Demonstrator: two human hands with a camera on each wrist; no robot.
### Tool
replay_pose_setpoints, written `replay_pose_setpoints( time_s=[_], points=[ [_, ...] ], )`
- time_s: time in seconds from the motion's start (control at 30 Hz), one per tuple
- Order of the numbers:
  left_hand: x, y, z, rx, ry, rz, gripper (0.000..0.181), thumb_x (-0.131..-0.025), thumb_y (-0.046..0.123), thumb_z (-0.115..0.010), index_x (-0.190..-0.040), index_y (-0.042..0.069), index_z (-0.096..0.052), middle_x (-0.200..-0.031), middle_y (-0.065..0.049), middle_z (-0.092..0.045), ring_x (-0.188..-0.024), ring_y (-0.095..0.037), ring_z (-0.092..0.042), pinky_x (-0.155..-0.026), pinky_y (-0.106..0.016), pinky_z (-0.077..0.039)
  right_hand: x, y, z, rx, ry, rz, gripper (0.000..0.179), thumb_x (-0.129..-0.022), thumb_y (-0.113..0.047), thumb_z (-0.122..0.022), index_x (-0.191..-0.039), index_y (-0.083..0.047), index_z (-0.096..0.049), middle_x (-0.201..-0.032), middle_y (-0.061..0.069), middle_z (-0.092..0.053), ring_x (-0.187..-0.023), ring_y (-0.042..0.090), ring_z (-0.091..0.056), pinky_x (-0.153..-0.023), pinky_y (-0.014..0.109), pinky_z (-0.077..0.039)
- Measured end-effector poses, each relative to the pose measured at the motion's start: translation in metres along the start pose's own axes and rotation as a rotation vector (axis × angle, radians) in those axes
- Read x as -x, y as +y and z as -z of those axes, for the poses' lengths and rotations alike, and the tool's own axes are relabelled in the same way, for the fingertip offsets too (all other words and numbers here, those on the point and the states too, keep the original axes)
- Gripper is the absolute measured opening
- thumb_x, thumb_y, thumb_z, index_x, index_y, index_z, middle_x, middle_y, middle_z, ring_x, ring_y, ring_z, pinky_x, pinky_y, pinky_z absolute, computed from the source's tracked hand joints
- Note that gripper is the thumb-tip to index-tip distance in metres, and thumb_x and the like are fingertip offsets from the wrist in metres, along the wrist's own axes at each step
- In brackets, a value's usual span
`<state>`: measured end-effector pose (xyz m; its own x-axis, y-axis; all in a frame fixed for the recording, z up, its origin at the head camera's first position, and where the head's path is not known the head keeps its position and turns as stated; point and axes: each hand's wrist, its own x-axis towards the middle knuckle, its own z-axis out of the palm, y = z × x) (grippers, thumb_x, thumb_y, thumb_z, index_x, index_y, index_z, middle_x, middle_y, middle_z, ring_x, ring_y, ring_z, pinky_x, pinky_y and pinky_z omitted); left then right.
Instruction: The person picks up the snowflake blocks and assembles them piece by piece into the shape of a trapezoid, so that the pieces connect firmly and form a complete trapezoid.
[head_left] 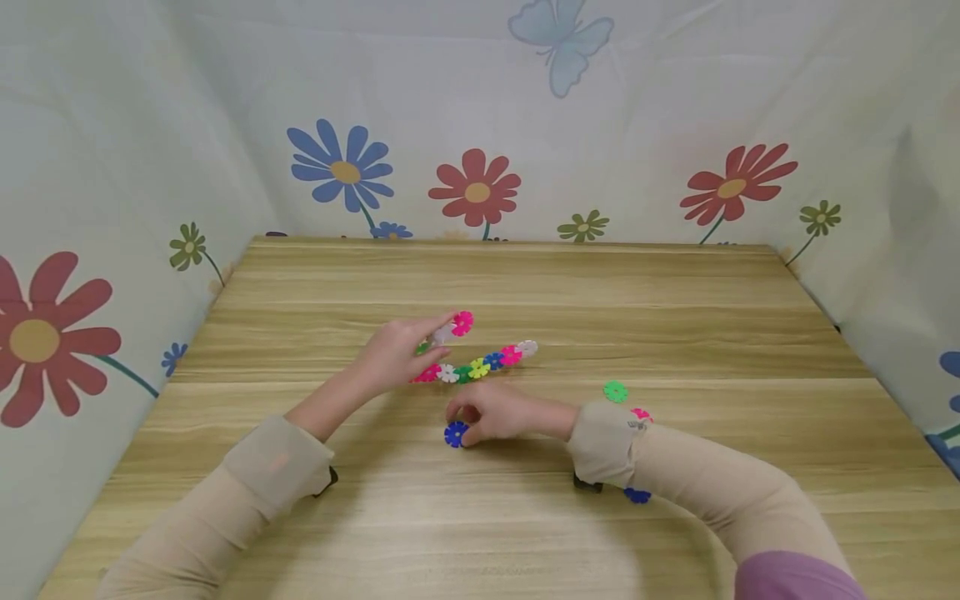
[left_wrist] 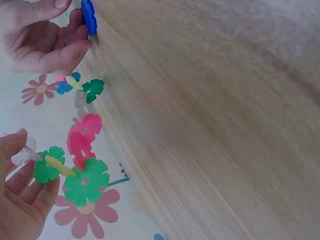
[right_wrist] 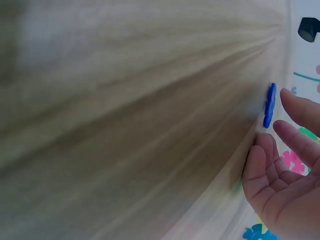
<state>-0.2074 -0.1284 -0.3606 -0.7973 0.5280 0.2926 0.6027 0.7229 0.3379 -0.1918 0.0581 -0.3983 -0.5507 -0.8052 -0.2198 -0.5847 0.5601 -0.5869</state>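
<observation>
The blue disc [head_left: 456,434] lies on the bench [head_left: 375,533] at the fingertips of the right grip [head_left: 506,410], whose thumb and forefinger are spread, not closed round it; whether they touch it I cannot tell; the chain of discs [head_left: 479,367] is pinched near one end by the left grip [head_left: 397,354] and runs to a white end disc [head_left: 528,348] beyond the right grip; a green disc [head_left: 615,392], a pink disc [head_left: 641,414] and a second blue disc [head_left: 637,496] lie right of the right grip, the last two partly behind the sleeve [head_left: 603,442]; the blue disc could skid if fingertips caught only its thin edge; the chain could twist or part at a joint if the left grip pulled unevenly; the sleeve could sweep loose discs aside; a dark mark on its cuff is too small to read, and no brand shows.
</observation>
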Motion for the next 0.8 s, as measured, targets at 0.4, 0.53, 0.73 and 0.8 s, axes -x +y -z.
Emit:
replay_pose_setpoints(
  time_s=[0.4, 0.53, 0.73, 0.8],
  points=[
    [0.000, 0.000, -0.002, 0.005, -0.005, -0.004, 0.052, -0.082, 0.024, -0.063, -0.130, 0.015, -0.045, -0.113, -0.008, -0.062, -0.055, -0.006, -0.048, -0.055, -0.016, -0.043, 0.000, -0.004, -0.007, 0.146, 0.035, 0.010, 0.025, -0.074, -0.020, -0.071, -0.097, -0.015, -0.060, -0.083, -0.004, -0.055, -0.072, 0.006, -0.047, -0.063, 0.016, -0.040],
    [0.000, -0.001, -0.002, 0.004, 0.005, -0.021, 0.052, -0.082, 0.024, -0.063, -0.130, 0.014, -0.046, -0.112, -0.008, -0.062, -0.058, -0.008, -0.051, -0.056, -0.018, -0.045, 0.004, -0.006, -0.007, 0.189, 0.054, 0.035, 0.024, -0.076, -0.019, -0.069, -0.096, -0.018, -0.056, -0.081, -0.005, -0.053, -0.069, 0.006, -0.046, -0.060, 0.016, -0.039],
    [-0.001, 0.000, -0.003, 0.012, 0.016, -0.031, 0.051, -0.081, 0.022, -0.064, -0.128, 0.012, -0.048, -0.113, -0.008, -0.062, -0.063, -0.010, -0.057, -0.059, -0.019, -0.048, 0.010, -0.003, -0.005, 0.166, 0.070, 0.085, 0.021, -0.079, -0.012, -0.065, -0.095, -0.017, -0.053, -0.074, -0.003, -0.053, -0.063, 0.007, -0.043, -0.055, 0.015, -0.038],
    [-0.001, 0.000, -0.003, 0.014, 0.019, -0.036, 0.050, -0.081, 0.021, -0.065, -0.127, 0.012, -0.048, -0.113, -0.008, -0.062, -0.062, -0.010, -0.056, -0.058, -0.018, -0.047, 0.013, -0.001, -0.004, 0.121, 0.074, 0.096, 0.020, -0.080, -0.009, -0.063, -0.095, -0.016, -0.052, -0.074, -0.003, -0.053, -0.063, 0.006, -0.043, -0.056, 0.015, -0.039]
  ],
)
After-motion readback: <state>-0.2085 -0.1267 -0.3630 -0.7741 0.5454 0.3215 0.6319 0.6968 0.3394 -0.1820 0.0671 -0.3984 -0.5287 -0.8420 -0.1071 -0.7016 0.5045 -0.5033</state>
